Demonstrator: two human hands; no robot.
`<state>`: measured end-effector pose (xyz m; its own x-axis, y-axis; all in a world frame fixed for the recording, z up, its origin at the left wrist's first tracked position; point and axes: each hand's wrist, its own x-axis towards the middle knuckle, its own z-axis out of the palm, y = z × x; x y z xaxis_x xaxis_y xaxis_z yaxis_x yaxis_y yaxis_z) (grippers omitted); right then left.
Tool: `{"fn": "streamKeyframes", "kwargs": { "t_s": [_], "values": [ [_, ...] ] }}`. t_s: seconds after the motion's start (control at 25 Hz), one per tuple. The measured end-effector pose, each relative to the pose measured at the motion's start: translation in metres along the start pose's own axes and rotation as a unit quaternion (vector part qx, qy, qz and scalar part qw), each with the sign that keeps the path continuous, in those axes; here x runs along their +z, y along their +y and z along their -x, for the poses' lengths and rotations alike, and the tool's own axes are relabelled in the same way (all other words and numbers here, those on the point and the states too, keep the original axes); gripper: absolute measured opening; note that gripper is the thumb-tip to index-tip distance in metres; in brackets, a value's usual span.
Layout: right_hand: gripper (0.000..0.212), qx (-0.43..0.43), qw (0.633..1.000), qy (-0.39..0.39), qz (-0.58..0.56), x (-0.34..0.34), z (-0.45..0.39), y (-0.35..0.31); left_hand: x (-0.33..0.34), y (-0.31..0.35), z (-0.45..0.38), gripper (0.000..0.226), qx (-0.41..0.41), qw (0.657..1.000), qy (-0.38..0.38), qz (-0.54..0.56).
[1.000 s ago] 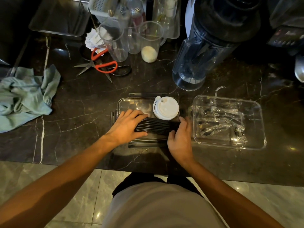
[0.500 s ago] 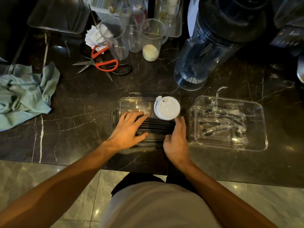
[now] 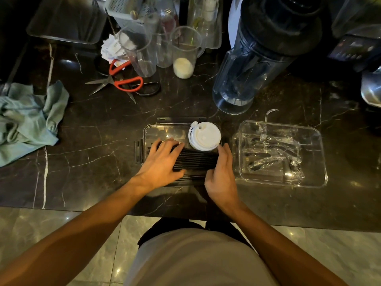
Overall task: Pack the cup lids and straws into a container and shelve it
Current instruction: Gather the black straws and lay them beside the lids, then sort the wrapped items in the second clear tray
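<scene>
A clear rectangular container (image 3: 148, 129) with black latches sits near the counter's front edge. A stack of white cup lids (image 3: 205, 136) stands in its far right corner. A bundle of black straws (image 3: 195, 161) lies lengthwise along its near side. My left hand (image 3: 160, 164) rests flat on the straws' left end, fingers spread on top and thumb at the near side. My right hand (image 3: 221, 172) stands edge-on against the straws' right end, its fingers straight.
Just right of it is a second clear container (image 3: 322, 159) holding plastic-wrapped pieces. Behind are a blender jar (image 3: 243, 75), clear cups (image 3: 183, 52), red-handled scissors (image 3: 123, 81) and a clear tray (image 3: 61, 36). A green cloth (image 3: 26, 118) lies at the left. The counter edge runs below my wrists.
My right hand has shifted a little left against the straw ends, and the bundle sits slightly further left. My left hand stays on top of it.
</scene>
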<state>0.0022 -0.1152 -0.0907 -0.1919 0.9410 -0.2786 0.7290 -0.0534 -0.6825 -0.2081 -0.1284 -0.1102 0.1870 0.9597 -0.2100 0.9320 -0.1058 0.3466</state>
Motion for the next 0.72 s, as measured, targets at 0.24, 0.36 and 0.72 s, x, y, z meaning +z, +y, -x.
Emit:
{"fn": "streamKeyframes", "kwargs": {
  "t_s": [0.24, 0.36, 0.72],
  "values": [
    [0.049, -0.163, 0.984, -0.009, 0.07, -0.038, 0.012, -0.013, -0.003, 0.014, -0.005, 0.096, 0.01, 0.999, 0.032, 0.02],
    [0.036, -0.183, 0.981, 0.052, 0.048, -0.068, 0.01, -0.007, -0.006, 0.02, -0.009, 0.098, 0.022, 0.999, 0.038, 0.014],
    [0.034, -0.059, 0.987, 0.151, -0.018, -0.162, -0.019, 0.051, -0.012, 0.059, -0.013, 0.09, 0.033, 0.996, 0.081, -0.019]
  ]
}}
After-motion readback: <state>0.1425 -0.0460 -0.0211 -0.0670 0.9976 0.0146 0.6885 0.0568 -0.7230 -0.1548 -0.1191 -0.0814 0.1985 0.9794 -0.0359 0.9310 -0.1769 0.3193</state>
